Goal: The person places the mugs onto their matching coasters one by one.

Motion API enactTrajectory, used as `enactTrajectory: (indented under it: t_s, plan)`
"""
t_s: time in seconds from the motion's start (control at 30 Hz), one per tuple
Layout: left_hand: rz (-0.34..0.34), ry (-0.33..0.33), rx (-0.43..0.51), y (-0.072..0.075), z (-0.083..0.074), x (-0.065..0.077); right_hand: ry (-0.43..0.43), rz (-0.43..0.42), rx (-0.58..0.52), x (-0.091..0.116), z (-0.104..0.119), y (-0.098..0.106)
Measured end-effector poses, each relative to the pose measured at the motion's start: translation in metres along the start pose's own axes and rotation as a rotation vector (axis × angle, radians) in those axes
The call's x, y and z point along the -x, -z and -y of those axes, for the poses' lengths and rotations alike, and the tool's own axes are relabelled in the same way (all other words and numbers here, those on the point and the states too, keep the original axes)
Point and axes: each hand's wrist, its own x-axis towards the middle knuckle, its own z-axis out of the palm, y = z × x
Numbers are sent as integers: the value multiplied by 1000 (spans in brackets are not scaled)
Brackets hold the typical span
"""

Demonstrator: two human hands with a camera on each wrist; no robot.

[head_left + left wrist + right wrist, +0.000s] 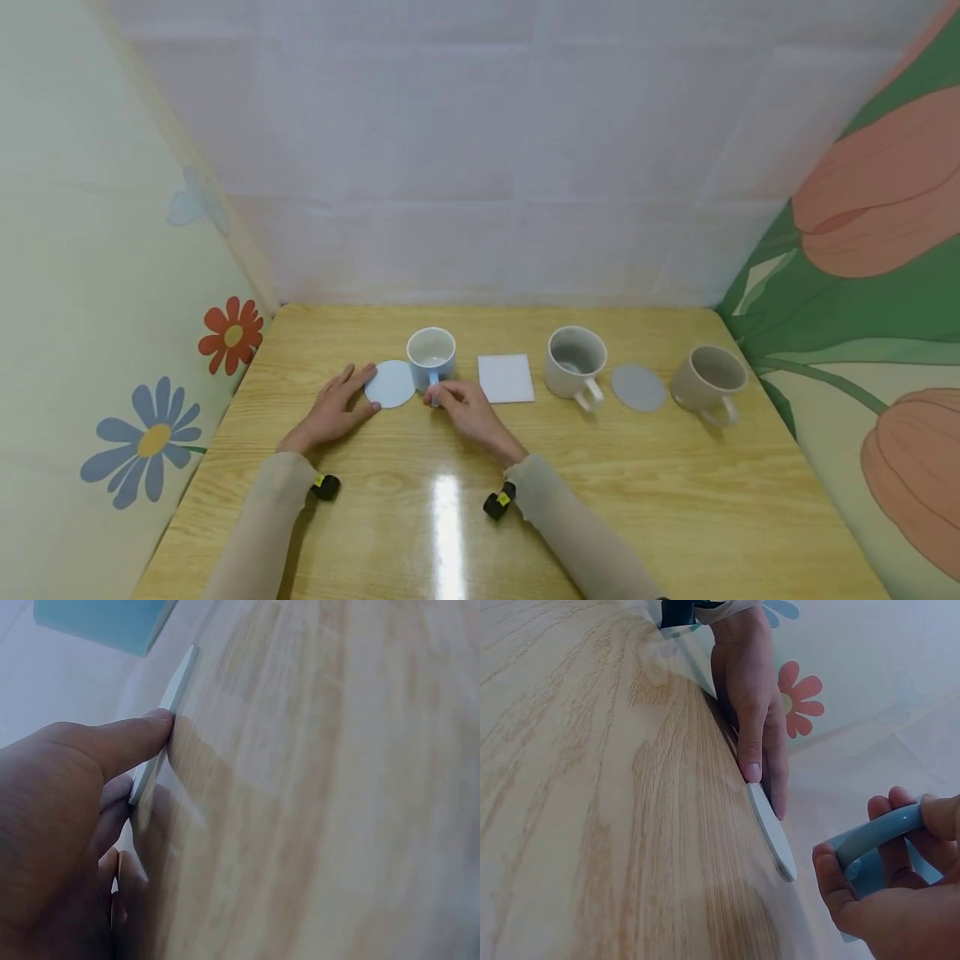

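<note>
A round pale-blue coaster (390,385) lies on the wooden table at the left. My left hand (335,408) touches its left rim with thumb and index finger, the fingers fairly straight and spread. In the left wrist view the thumb (135,742) meets the coaster's edge (176,686). Just right of the coaster is a light-blue mug (422,375), upright, white inside. My right hand (471,410) pinches its handle, which points toward me. The right wrist view shows thumb and fingers around the curved handle (881,832); the hand covers part of the mug's body.
A white square coaster (506,379) lies right of the blue mug. Beyond it stand a pale-grey mug (564,375), a round grey coaster (638,388) and a beige-grey mug (697,392). A white backdrop (487,167) rises behind the table, with floral panels (150,442) at the sides.
</note>
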Motion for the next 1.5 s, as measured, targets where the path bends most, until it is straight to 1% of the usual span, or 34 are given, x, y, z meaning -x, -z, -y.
enactTrajectory:
  t_s: [0.3, 0.57, 0.67, 0.87, 1.0, 1.13, 1.3, 1.5]
  plan:
    - [3, 4, -1, -1, -4, 3, -33, 5, -15, 0, -3, -4]
    - [-26, -13, 5, -4, -2, 4, -41, 14, -34, -2, 1, -8]
    - [-24, -9, 4, -5, -1, 2, -33, 19, -24, -3, 2, -9]
    - [-4, 20, 3, -4, 0, -2, 5, 38, -2, -6, 4, -10]
    - [-6, 19, 4, -3, 0, -3, 11, 55, -11, -16, -12, -12]
    - [-1, 28, -7, -2, 1, -2, 32, 49, -33, -24, -28, -19]
    - [2, 34, -10, 1, 0, 0, 61, 35, -23, -26, -34, -24]
    - [8, 35, 4, 2, -2, -1, 65, 22, 25, -27, -35, -24]
